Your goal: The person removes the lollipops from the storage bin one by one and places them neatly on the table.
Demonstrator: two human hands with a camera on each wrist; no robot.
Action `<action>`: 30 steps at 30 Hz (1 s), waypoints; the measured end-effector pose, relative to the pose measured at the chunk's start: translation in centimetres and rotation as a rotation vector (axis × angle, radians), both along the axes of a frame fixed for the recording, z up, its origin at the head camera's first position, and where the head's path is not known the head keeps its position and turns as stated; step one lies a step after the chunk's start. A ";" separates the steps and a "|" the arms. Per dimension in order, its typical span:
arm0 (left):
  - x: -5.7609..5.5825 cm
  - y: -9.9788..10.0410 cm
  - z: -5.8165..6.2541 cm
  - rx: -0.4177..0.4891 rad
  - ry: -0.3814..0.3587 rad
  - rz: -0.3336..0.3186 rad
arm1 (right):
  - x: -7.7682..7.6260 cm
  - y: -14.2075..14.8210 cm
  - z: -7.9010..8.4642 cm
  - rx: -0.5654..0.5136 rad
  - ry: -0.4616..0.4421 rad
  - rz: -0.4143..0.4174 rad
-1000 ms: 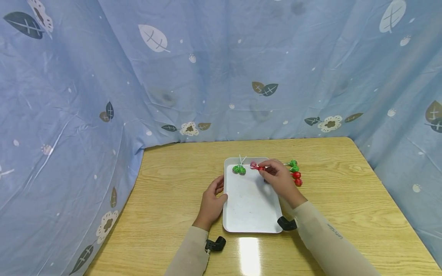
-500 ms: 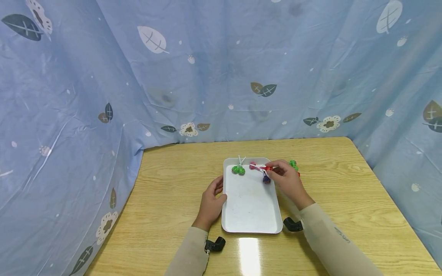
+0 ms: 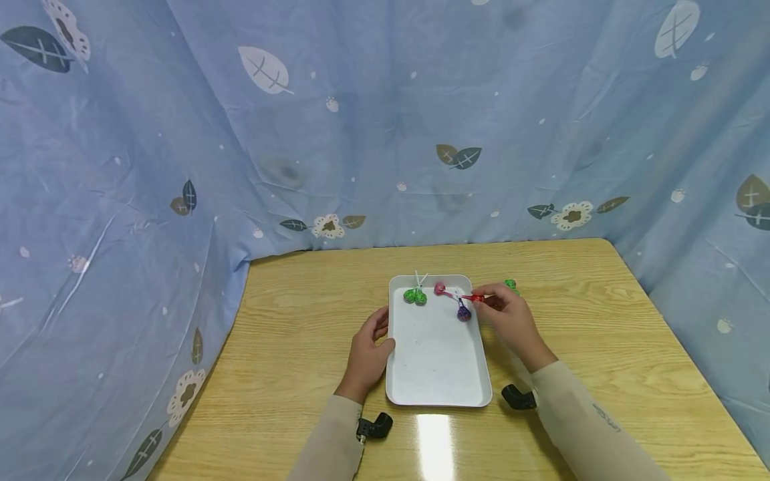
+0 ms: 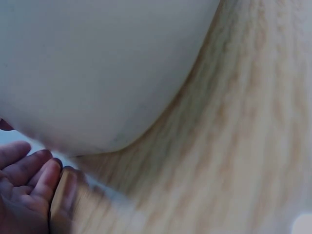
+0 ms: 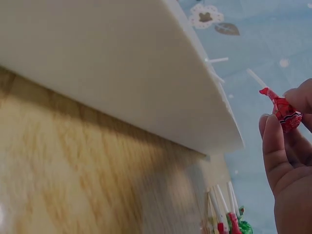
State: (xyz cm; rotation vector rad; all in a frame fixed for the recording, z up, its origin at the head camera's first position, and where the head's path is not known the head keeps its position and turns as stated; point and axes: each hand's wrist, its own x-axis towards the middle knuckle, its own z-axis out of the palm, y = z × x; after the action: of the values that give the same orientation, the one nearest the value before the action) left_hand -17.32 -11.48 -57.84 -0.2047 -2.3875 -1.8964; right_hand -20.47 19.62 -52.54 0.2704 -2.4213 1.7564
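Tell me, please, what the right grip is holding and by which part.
A red lollipop, pinched in the right grip by its wrapped head, stick free.

Tray: smooth white, plastic-looking, soft low sheen, some small specks on the floor. Tabletop: wood-grain, smooth and glossy, throws back a hard white glare at the near side. Backdrop: printed cloth, creased, mostly matt. Red lollipop: crinkled, shiny film-type wrapper, twisted at the neck; stick is matt white, paper or plastic, can't tell. Green lollipops: shiny wrap too. Sleeves: matt beige fabric. Wrist camera mount: black, looks like plastic.
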 end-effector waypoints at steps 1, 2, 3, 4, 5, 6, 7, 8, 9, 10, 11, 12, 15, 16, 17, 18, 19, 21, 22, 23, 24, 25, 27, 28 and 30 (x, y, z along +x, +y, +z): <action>0.0 0.0 0.0 0.000 -0.003 -0.001 | 0.1 0.1 0.0 -0.003 -0.003 0.000; 0.1 0.0 0.1 0.000 -0.004 -0.002 | 0.2 0.2 -0.1 0.001 -0.002 -0.002; 0.1 0.0 0.2 0.002 -0.005 -0.004 | 0.2 0.3 -0.1 0.001 0.001 -0.004; 0.2 0.0 0.2 0.003 -0.005 -0.005 | 0.3 0.4 -0.1 0.001 0.004 -0.006; 0.2 0.0 0.3 0.005 -0.004 -0.006 | 0.4 0.5 0.0 0.001 0.007 -0.008; 0.3 0.0 0.3 0.007 -0.003 -0.007 | 0.5 0.6 0.0 0.001 0.015 -0.007; 0.3 0.0 0.4 0.006 -0.005 -0.005 | 0.6 0.7 0.0 0.000 0.014 -0.010; 0.3 0.0 0.4 0.008 -0.003 -0.004 | 0.8 0.8 0.0 -0.001 0.013 -0.011; 0.3 0.1 0.4 0.009 -0.002 -0.003 | 0.8 0.9 -0.1 -0.004 0.012 -0.012; 0.3 0.1 0.4 0.012 -0.001 -0.001 | 0.9 1.0 -0.1 -0.008 0.008 -0.011; 0.3 0.1 0.4 0.015 0.001 0.000 | 1.0 1.1 -0.2 -0.010 0.007 -0.012; 0.3 0.1 0.3 0.019 0.003 0.000 | 1.1 1.2 -0.3 -0.009 0.009 -0.015; 0.3 0.1 0.2 0.030 0.004 0.003 | 1.4 1.4 -0.5 -0.003 0.007 -0.025; 0.3 0.0 0.1 0.030 0.004 0.004 | 1.5 1.5 -0.5 0.002 0.008 -0.027; 0.3 0.0 0.1 0.032 0.004 0.004 | 1.5 1.6 -0.6 0.008 0.009 -0.030; 0.3 0.0 0.1 0.032 0.002 0.005 | 1.6 1.7 -0.6 0.010 0.004 -0.031; 0.3 0.0 0.1 0.030 0.001 0.007 | 1.6 1.8 -0.7 0.015 -0.002 -0.034; 0.2 0.0 0.1 0.023 -0.001 0.009 | 1.8 2.1 -0.7 0.019 -0.015 -0.042; 0.2 0.0 0.1 0.021 0.000 0.008 | 1.9 2.2 -0.7 0.020 -0.022 -0.049; 0.2 0.0 0.1 0.023 0.002 0.007 | 2.0 2.4 -0.6 0.022 -0.027 -0.056; 0.2 0.0 0.0 0.023 0.004 0.005 | 2.1 2.6 -0.6 0.020 -0.031 -0.062; 0.2 0.0 0.0 0.025 0.006 0.004 | 2.2 2.8 -0.5 0.021 -0.032 -0.069; 0.1 0.0 -0.1 0.038 0.011 0.002 | 2.4 3.2 -0.5 0.023 -0.030 -0.078; 0.1 0.0 -0.2 0.044 0.013 0.000 | 2.5 3.4 -0.4 0.022 -0.026 -0.082; 0.1 0.0 -0.2 0.048 0.012 0.001 | 2.6 3.8 -0.4 0.020 -0.016 -0.087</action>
State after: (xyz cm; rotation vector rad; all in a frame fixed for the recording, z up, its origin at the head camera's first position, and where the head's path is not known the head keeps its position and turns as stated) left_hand -17.19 -11.48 -58.05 -0.2106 -2.3312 -1.9445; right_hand -17.82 23.39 -52.91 0.1513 -2.4239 1.7061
